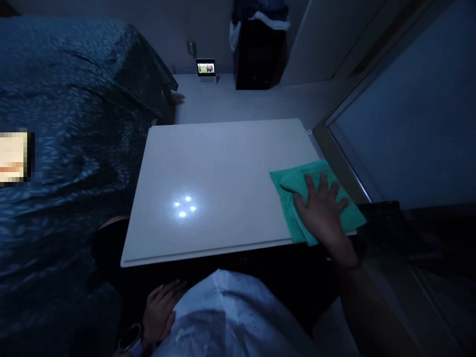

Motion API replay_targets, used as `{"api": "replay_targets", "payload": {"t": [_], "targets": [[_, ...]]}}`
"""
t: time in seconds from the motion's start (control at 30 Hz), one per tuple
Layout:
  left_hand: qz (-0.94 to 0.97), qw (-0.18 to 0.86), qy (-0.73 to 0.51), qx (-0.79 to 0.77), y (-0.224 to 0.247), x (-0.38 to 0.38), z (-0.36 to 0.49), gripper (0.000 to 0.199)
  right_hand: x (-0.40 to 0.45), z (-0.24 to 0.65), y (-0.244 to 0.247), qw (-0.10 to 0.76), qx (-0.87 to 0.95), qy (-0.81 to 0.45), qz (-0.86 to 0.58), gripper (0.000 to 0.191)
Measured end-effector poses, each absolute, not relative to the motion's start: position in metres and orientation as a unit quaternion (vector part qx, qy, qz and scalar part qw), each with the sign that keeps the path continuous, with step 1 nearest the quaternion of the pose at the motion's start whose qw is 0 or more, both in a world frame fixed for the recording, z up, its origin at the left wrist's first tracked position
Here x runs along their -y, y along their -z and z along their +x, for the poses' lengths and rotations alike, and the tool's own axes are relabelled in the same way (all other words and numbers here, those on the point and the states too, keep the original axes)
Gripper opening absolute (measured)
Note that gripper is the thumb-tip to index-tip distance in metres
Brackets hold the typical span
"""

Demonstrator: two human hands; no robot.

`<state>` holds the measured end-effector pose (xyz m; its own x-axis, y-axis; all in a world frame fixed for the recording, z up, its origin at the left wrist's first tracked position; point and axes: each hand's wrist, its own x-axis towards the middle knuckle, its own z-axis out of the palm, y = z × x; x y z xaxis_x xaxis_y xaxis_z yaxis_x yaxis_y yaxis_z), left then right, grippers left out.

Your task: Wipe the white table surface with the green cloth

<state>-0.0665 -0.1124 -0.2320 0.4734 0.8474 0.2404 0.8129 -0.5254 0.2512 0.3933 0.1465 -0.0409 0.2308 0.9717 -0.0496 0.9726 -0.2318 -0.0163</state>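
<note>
Pale crumpled fabric (230, 317), probably a garment over the person's front, lies nearest. Beside it the left hand (159, 312) is loosely curled, a wristwatch (131, 338) on its wrist, with nothing seen gripped. Ahead, the right hand (322, 210) is spread and pressed palm-down on a folded green microfibre cloth (288, 213), so that the cloth is kept flat against the white tabletop (223, 158). A patterned bedspread (67, 99) is left of the tabletop, beyond the left hand.
</note>
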Motion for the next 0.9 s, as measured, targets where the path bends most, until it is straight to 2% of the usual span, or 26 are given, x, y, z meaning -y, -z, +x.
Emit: {"api": "replay_targets", "payload": {"t": [0.1,0.3,0.5,0.7,0.9], "targets": [[0.869,0.028,-0.184,-0.458,0.234,0.11,-0.068,0.057,-0.14,0.335,0.038,0.013,-0.68,0.041,0.732,0.075],[0.873,0.015,-0.187,-0.451,0.237,0.11,-0.068,0.055,-0.127,0.193,0.037,-0.04,-0.845,0.086,0.527,0.094],[0.878,-0.007,-0.205,-0.433,0.24,0.106,-0.074,0.049,-0.106,0.091,0.036,-0.08,-0.919,0.003,0.386,0.087],[0.877,0.011,-0.191,-0.442,0.237,0.108,-0.072,0.054,-0.107,0.121,0.036,-0.098,-0.941,0.013,0.324,0.089],[0.864,0.041,-0.184,-0.466,0.232,0.112,-0.067,0.059,-0.112,0.222,0.037,-0.05,-0.908,0.119,0.398,0.096]]}}
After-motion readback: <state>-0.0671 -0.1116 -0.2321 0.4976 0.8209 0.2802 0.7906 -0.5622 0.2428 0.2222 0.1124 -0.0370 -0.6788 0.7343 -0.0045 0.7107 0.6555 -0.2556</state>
